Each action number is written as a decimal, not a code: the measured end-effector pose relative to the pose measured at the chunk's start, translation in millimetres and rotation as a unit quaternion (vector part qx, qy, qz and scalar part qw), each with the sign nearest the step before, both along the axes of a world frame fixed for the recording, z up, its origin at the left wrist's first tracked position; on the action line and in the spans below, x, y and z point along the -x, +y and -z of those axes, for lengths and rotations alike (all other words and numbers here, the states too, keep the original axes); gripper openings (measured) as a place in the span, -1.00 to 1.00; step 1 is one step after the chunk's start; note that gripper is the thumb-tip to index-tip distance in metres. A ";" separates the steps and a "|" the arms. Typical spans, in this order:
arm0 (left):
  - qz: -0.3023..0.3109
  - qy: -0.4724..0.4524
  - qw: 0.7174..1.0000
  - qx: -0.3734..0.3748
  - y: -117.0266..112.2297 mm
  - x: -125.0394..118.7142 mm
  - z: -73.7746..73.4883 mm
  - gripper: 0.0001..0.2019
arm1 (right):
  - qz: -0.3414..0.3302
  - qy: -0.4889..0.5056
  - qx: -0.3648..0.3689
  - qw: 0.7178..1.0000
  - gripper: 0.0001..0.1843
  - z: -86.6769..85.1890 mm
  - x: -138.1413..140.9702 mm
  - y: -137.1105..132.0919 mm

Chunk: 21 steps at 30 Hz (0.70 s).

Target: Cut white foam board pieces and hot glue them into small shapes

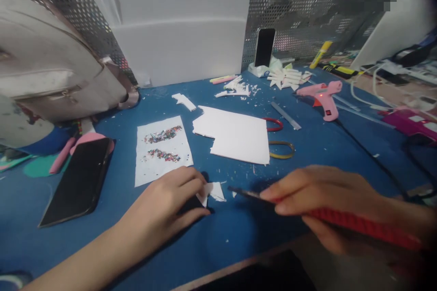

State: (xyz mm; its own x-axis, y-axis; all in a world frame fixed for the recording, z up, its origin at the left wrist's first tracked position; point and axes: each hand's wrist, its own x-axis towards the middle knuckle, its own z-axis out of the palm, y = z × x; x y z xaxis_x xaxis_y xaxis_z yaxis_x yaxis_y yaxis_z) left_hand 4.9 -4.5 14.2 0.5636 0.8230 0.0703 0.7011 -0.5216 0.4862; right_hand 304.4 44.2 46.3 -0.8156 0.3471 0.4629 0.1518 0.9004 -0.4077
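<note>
Trimming seems in hand: the left hand (170,195) holds a white scrap (216,190); at its three o'clock, the right hand (314,193) grips a red knife (363,224). Cutting calls for steadiness.

No readable labels or numbers.

The right hand (317,191) holds a red-handled knife (362,224).
</note>
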 end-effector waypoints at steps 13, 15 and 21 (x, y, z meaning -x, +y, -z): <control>-0.086 -0.127 0.977 0.150 20.0 -8.3 -6.3 -0.89 | 0.211 -0.184 -0.023 0.960 -0.72 -15.4 8.9 57.2; -0.109 -0.188 0.958 0.189 23.1 -7.1 -8.4 -0.83 | 0.198 -0.246 0.000 0.949 -0.73 -7.3 15.0 67.3; -0.171 -0.388 0.855 0.299 23.4 -10.4 -5.5 -0.82 | 0.200 -0.208 -0.119 0.950 -0.76 -2.6 34.1 65.8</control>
State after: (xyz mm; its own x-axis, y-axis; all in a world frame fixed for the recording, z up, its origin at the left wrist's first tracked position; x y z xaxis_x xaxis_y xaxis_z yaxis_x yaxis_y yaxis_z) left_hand 15.3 18.8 19.6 0.2576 0.9498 -0.1773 0.1089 0.1538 0.9821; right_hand 270.3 110.0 49.0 -0.7700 0.5936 0.2340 0.6046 0.7959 -0.0294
